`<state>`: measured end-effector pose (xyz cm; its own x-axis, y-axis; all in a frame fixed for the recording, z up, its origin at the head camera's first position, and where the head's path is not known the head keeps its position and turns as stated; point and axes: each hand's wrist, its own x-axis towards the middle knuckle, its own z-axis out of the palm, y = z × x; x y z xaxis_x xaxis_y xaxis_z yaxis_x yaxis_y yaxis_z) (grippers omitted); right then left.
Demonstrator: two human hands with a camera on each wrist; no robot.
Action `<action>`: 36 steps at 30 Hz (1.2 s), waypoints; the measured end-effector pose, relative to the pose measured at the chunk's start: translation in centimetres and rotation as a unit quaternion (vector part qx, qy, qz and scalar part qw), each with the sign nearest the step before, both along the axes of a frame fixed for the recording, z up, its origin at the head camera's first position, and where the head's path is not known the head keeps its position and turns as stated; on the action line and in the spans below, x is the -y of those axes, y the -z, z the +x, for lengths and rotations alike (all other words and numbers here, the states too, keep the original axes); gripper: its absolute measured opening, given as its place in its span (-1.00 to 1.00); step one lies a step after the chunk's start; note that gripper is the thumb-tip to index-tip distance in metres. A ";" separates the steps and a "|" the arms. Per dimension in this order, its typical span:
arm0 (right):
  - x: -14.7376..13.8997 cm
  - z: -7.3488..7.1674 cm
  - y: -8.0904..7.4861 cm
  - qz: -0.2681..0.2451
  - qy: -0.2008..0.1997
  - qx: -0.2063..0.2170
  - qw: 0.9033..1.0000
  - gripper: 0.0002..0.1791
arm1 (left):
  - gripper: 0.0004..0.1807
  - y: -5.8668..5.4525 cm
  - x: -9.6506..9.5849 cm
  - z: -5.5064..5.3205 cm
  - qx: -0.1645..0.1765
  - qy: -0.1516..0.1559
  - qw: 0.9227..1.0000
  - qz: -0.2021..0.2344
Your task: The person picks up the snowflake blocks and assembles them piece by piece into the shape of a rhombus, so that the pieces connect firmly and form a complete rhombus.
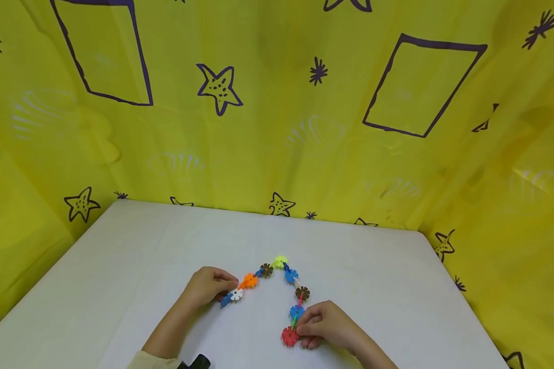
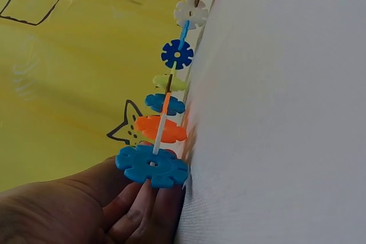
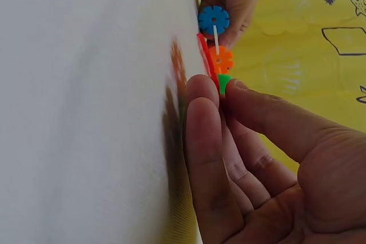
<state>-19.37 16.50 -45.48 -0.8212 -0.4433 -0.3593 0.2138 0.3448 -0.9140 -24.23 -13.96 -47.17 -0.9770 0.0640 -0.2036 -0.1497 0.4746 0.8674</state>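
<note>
A chain of slotted plastic snowflake discs arches over the white table, with a yellow disc at its far bend. My left hand pinches the chain's left end, beside a white disc and a blue end disc. In the left wrist view, its fingertips are partly hidden behind that blue disc and the orange disc. At the near right end, my right hand grips a green disc between thumb and fingers. A red disc joins on there, close to the tabletop.
The white table spreads around both hands. Behind it and along its sides hangs a yellow curtain printed with starfish and frames. A dark rounded object shows at the bottom edge, next to the left sleeve.
</note>
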 end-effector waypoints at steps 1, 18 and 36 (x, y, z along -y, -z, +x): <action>0.0 0.1 0.0 0.000 0.000 0.002 1.000 -0.87 | -0.84 -0.1 0.0 0.1 0.005 0.008 1.000 0.004; -3.1 -4.1 -3.5 0.051 -0.016 -0.075 0.996 -0.72 | -0.75 -0.2 -0.4 -0.4 -0.007 0.041 0.999 0.019; 0.5 -12.3 -2.0 0.098 0.005 -0.083 0.992 -0.69 | -0.74 0.2 -1.0 -0.6 -0.013 0.060 0.998 0.010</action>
<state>-31.65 15.98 -43.49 -0.8798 -0.3704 -0.2979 0.0702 0.5186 -0.8521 -24.85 -12.93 -47.35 -0.9673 0.1837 -0.1750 -0.0699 0.4703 0.8797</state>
